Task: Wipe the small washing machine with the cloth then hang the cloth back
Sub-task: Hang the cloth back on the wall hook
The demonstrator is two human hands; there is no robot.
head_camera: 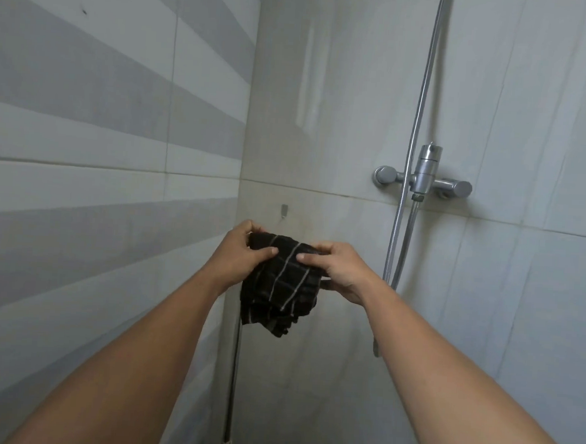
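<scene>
A black cloth [280, 286] with thin pale check lines hangs bunched between both hands, in front of the tiled wall corner. My left hand [245, 253] grips its upper left edge, thumb on the front. My right hand [336, 269] pinches the upper right edge; a thin loop of the cloth shows by its lower fingers. A small metal wall hook [284, 210] sits just above the cloth, apart from it and bare. The small washing machine is out of view.
A chrome shower mixer [424, 178] is mounted on the right wall, with a metal hose [402, 201] and riser pipe running up and down beside it. Striped grey tiles cover the left wall. A thin pole [231, 389] stands in the corner below the cloth.
</scene>
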